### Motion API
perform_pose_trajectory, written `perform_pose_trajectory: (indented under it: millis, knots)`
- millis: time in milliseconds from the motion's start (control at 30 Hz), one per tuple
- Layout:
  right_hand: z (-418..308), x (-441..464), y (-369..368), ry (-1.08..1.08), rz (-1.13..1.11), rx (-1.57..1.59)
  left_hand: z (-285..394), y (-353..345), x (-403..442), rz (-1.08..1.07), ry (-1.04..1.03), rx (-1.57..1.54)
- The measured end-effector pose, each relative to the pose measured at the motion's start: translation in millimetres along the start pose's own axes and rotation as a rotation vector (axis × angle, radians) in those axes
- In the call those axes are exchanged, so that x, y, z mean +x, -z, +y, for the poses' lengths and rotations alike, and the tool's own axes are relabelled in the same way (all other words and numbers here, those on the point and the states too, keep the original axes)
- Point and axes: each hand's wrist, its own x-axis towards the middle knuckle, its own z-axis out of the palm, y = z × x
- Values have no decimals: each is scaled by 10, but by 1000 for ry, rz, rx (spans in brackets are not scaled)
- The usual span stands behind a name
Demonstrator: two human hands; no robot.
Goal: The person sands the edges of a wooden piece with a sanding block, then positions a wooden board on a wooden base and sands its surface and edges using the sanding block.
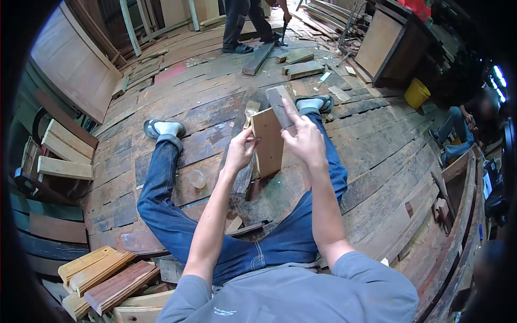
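A short light-brown wooden board stands on edge between my legs. My left hand is closed at its left edge, the thumb and fingers pinching near the upper corner. In my right hand is a flat grey sanding block, held at the board's top right edge with the index finger stretched along it. Whether the block touches the edge, I cannot tell. Just behind the board, a paintbrush with pale bristles lies by a narrow dark plank.
Cut wood pieces are stacked at lower left. A clear plastic cup lies by my left leg. Ahead, another person stands holding a tool over a plank. A yellow bucket and a seated person are at right.
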Motion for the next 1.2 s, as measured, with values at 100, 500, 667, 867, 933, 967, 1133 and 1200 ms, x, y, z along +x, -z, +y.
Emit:
perform_pose_trajectory:
  millis: [100, 500, 667, 867, 933, 967, 1133, 1200]
  knots:
    - [-58, -2, 7, 29, -29, -119, -33, -33, 24, 26, 0, 7]
    - [0, 11, -111, 27, 46, -31, -36, 56, -29, 35, 4, 13]
    - [-178, -280, -446, 245, -65, -46, -202, 18, 59, 22, -28, 54]
    - [192, -34, -417, 124, 159, 15, 1, 53, 59, 21, 34, 5]
    - [154, -17, -468, 121, 186, -24, -68, 19, 90, 27, 24, 54]
    - [103, -62, -552, 178, 181, -19, -105, -3, 89, 31, 25, 31]
    - [103, -195, -886, 428, 149, -11, -263, 73, 79, 11, 2, -20]
    - [211, -93, -955, 365, 264, 47, -160, 44, 95, 16, 45, -44]
